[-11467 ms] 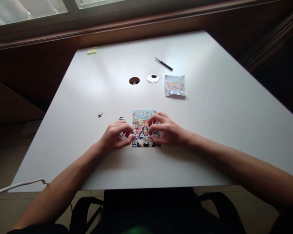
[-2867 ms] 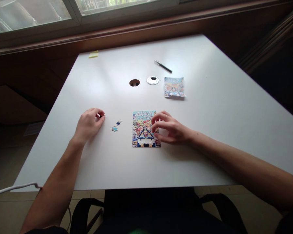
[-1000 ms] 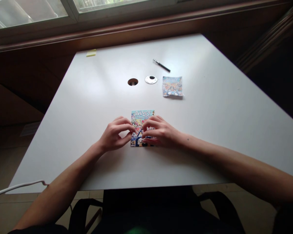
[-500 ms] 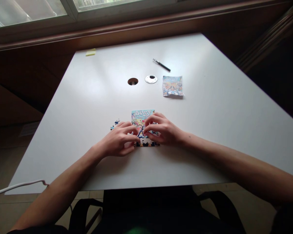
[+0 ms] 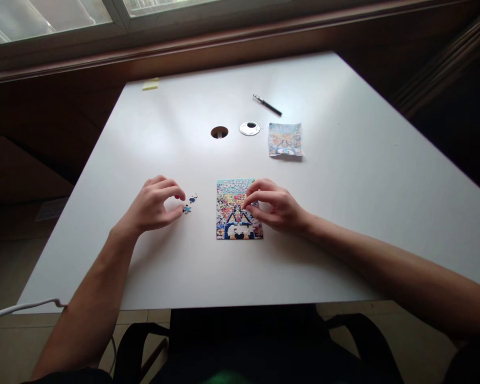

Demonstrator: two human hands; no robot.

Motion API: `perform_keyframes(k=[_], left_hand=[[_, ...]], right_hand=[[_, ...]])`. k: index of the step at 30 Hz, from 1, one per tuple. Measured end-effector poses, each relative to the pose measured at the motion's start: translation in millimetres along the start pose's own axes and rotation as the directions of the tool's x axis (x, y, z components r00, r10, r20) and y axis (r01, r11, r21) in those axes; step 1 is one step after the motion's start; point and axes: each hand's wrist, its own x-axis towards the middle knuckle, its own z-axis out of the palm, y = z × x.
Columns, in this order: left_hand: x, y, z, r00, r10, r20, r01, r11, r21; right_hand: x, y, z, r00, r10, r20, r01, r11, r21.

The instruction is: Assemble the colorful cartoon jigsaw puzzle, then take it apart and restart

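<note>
White tabletop (image 5: 176, 266) carries the jigsaw puzzle (image 5: 224, 213), which lies flat near its front edge and serves as the centre of the clock, with twelve towards the window (image 5: 48, 18). Outlined letters across the puzzle's light-blue top appear to spell "Bluey"; a smaller line beneath is too small to read. Below, a crowded print surrounds two dark-blue peaks and a pale patch.

At nine o'clock lie two loose puzzle pieces (image 5: 188, 209), close together. Beyond them the left hand (image 5: 154, 205) has thumb and forefinger spread, the thumb tip right beside the nearer piece; whether they touch, I cannot tell. At three, the right hand (image 5: 280, 207) curls over the puzzle's edge, its fingertips above the picture; whether they pinch anything cannot be made out.

At one o'clock lies a creased printed sheet (image 5: 285, 141), its heading faint but apparently the same word. A pen (image 5: 267, 105) sits between twelve and one, a metal ring (image 5: 245, 131) near twelve, and a yellow note (image 5: 150, 84) at eleven.
</note>
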Motion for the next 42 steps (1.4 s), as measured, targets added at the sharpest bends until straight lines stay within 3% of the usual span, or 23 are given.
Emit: perform_keyframes(k=[6,11,16,21,26,30,36,42], left_hand=[[2,0,-4.0,0.992,0.026,0.120,-0.015,0.995,-0.094],[1,-1,-3.7,0.989,0.019,0.148,0.009,0.983,-0.184],[2,14,2.1,0.997,-0.004,0.080,0.038,0.903,-0.428],[11,48,21.3,0.994,0.093,-0.054,-0.106,0.763,-0.638],[18,71,42.4,0.982,0.088,-0.166,-0.177,0.733,-0.657],[22,76,46.4,0.966,0.095,-0.239,-0.231,0.731,-0.642],[22,79,45.7,0.975,0.144,-0.170,-0.223,0.676,-0.702],[19,78,49.0,0.986,0.132,-0.107,-0.169,0.690,-0.704]], right_hand=[[-1,1,0,1.000,0.000,0.010,0.000,1.000,-0.002],[0,1,-1,1.000,-0.010,0.007,0.010,1.000,0.001],[0,0,-1,0.999,-0.027,0.022,0.027,1.000,-0.002],[1,-3,0,0.994,-0.082,0.073,0.084,0.996,-0.018],[1,-3,5,0.979,-0.168,0.116,0.178,0.981,-0.075],[1,-3,8,0.965,-0.198,0.172,0.221,0.967,-0.129],[2,-6,9,0.971,-0.202,0.128,0.221,0.962,-0.159],[2,-3,9,0.975,-0.203,0.087,0.214,0.965,-0.151]])
